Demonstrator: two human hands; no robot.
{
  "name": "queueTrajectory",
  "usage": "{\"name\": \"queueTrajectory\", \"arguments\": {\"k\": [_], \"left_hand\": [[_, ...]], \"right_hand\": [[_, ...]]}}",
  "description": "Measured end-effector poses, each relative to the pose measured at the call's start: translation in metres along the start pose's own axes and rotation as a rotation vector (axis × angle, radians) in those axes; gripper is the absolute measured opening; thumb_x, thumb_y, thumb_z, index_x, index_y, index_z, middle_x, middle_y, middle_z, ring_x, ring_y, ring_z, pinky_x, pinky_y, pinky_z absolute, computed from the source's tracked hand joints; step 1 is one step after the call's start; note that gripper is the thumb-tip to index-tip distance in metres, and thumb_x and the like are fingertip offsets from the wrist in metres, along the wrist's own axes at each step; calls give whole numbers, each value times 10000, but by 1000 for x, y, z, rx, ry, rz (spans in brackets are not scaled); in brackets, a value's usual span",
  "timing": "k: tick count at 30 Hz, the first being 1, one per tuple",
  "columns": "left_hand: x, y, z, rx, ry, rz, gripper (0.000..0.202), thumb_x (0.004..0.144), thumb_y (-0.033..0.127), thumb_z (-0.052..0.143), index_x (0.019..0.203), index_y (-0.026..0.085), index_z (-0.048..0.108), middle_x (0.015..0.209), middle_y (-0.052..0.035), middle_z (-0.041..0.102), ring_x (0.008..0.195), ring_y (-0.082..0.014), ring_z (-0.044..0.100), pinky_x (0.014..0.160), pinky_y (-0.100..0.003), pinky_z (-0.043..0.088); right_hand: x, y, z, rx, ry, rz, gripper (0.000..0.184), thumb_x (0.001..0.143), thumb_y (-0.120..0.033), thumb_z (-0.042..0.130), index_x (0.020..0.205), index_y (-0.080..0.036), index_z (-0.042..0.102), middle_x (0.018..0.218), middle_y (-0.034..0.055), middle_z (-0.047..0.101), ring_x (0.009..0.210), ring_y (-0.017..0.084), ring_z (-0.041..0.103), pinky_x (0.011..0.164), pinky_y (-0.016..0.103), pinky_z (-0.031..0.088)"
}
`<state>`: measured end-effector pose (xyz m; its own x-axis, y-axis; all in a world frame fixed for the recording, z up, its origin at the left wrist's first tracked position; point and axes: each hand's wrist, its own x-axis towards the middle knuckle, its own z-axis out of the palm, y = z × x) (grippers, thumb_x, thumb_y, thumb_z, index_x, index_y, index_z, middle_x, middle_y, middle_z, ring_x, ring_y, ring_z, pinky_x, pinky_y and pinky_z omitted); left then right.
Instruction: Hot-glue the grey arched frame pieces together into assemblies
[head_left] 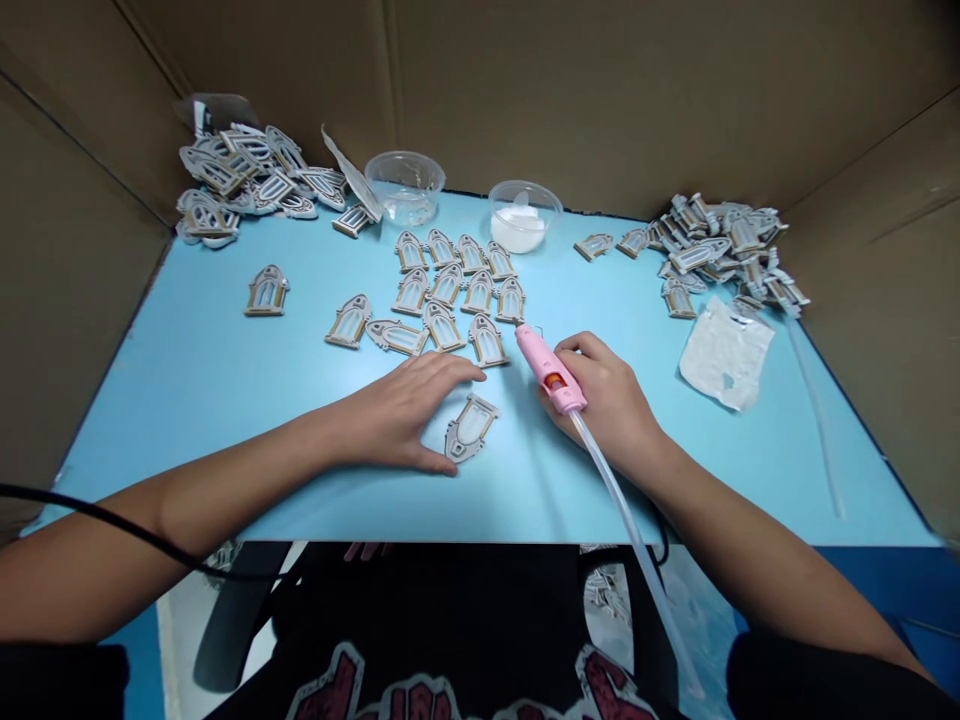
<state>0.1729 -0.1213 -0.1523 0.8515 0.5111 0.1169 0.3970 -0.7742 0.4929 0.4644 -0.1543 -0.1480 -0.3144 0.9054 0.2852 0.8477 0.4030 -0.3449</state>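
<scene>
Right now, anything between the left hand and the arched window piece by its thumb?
Nothing visible: the arched window piece lies beside the left hand, near its thumb; contact there is unclear. The pink glue gun in the right hand is up and right of the piece.

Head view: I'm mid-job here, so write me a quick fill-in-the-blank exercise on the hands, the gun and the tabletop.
1. The right hand grips a ____ glue gun.
2. Beside the left hand, the loose piece points its peak toward the ____ (near or far) edge of the table.
3. Seen by the wearer, the tub of white stuff stands to the ____ of the other tub.
4. The tabletop is light ____.

Missing words: pink; near; right; blue.
</scene>
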Motion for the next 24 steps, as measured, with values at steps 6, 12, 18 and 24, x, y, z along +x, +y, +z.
{"name": "queueTrajectory", "arguments": {"k": [6, 12, 18, 24], "left_hand": [[-3, -1, 2, 12, -5, -57, 765, 785, 515, 839, 1368, 225, 438, 1217, -78, 633, 1101, -267, 610, 962, -379, 449], [-2, 0, 11, -20, 26, 17, 579, 923, 484, 722, 1366, 232, 449, 1266, -89, 647, 1140, -248, 610, 963, -370, 459], [-1, 11, 7, -64, 133, 223, 317, 977, 400, 624, 746, 227, 492, 638, 19, 550, 595, -143, 493, 587, -294, 379], [-4, 15, 18, 124, -10, 170, 454, 954, 530, 593, 1248, 189, 652, 1263, -147, 730, 1216, -308, 645, 975, -407, 485]], "right_hand": [[2, 1, -2, 27, 7, 10, 69, 830, -247, 628, 789, -210, 586, 978, 92, 631, 722, 190, 573, 621, 332, 426], [4, -1, -4, 55, 18, 31, 62, 823, -239, 617, 788, -213, 572, 983, 90, 627, 751, 195, 586, 635, 327, 429], [5, -1, -2, 61, 56, 37, 76, 823, -229, 616, 770, -216, 562, 980, 90, 626, 767, 205, 583, 650, 337, 435], [4, -2, 0, 78, 57, 29, 68, 833, -223, 611, 778, -215, 572, 979, 88, 634, 787, 212, 596, 671, 342, 459]]}}
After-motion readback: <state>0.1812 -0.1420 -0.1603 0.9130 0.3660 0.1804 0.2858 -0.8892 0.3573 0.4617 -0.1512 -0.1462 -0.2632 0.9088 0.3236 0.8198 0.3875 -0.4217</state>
